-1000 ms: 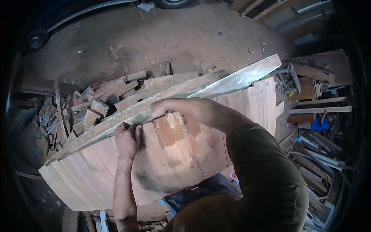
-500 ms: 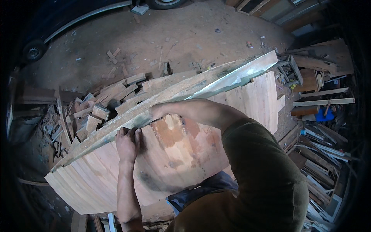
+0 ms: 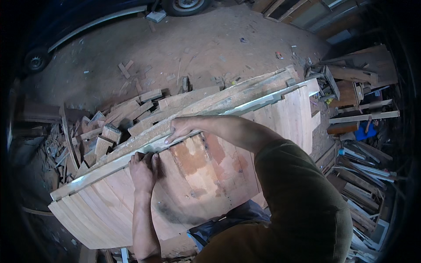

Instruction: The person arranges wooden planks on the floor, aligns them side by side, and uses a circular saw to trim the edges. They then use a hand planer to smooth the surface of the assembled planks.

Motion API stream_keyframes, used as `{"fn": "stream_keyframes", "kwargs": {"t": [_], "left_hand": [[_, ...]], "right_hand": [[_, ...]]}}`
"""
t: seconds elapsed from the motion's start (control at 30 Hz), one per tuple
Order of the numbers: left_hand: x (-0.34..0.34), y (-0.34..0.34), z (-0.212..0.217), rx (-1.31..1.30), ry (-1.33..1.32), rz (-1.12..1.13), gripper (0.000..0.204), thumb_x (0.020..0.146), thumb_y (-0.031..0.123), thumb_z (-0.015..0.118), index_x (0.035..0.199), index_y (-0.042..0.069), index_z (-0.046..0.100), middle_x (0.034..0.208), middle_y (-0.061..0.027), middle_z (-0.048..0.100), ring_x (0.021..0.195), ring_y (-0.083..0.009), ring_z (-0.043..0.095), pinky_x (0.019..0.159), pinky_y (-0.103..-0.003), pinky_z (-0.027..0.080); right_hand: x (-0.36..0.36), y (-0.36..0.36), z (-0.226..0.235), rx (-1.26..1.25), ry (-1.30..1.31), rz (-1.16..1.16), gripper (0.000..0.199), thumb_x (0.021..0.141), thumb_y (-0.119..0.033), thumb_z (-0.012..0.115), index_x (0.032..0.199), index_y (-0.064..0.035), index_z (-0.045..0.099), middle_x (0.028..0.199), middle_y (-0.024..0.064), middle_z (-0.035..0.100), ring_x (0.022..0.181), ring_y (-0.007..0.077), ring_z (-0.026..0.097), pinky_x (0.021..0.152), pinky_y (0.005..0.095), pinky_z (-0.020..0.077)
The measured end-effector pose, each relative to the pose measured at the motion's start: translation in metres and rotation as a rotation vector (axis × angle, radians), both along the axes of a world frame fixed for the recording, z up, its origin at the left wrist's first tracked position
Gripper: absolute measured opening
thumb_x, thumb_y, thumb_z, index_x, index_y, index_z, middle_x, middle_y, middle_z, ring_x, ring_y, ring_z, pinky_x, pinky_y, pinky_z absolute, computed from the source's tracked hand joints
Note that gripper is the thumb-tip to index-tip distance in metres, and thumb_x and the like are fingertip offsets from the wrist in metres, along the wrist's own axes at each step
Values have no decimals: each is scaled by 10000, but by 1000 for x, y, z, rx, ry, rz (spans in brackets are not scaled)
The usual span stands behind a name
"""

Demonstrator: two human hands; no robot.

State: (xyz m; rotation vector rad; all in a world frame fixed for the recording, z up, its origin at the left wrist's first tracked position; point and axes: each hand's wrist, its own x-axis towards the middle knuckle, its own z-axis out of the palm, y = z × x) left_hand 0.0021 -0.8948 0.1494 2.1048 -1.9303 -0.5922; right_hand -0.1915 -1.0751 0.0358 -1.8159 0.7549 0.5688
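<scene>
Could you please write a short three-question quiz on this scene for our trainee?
1. Which hand is nearer the left end of the long wooden plank?
2. True or false: the plank lies along the near edge of the wooden panel.
3. Pick one. At the picture's top edge stands: (a) a traffic cone, (b) a vehicle wheel, (c) a sink.

Key: 1. The left hand. 2. False; it lies along the far edge. 3. b.

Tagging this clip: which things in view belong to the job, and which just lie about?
In the job:
long board gripped by the right hand
wooden panel
left hand at the board's edge

Lying about:
wood offcuts beyond the panel
loose planks at right
</scene>
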Motion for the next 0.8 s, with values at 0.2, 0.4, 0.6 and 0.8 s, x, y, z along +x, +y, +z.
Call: {"fn": "stream_keyframes", "kwargs": {"t": [0.2, 0.4, 0.6, 0.8], "left_hand": [[2, -2, -2, 22, -8, -6, 298, 965, 321, 612, 1045, 70, 750, 920, -141, 613, 913, -323, 562, 829, -450, 439], [-4, -6, -3, 46, 9, 4, 307, 973, 326, 604, 1053, 67, 748, 938, -142, 617, 926, -322, 564, 842, -459, 442], [0, -6, -6, 54, 3, -13, 317, 973, 331, 604, 1057, 61, 747, 958, -157, 622, 933, -333, 563, 846, -465, 444], [3, -1, -13, -5, 5, -16, 331, 974, 340, 602, 1060, 55, 746, 972, -169, 628, 938, -349, 562, 856, -478, 439]], "right_hand": [[14, 15, 0, -70, -259, -119, 739, 716, -693, 749, 745, 44, 720, 684, 175, 667, 638, 282, 621, 614, 438, 497], [20, 10, -15, -93, -142, -73, 741, 711, -675, 760, 757, 63, 704, 698, 186, 668, 630, 283, 622, 603, 434, 495], [23, 15, -14, -43, -101, -5, 742, 704, -681, 748, 738, 58, 687, 729, 198, 661, 643, 296, 612, 638, 453, 493], [28, 17, 21, -27, -137, 23, 628, 728, -573, 786, 933, 17, 718, 931, 220, 724, 840, 326, 689, 783, 425, 538]]}}
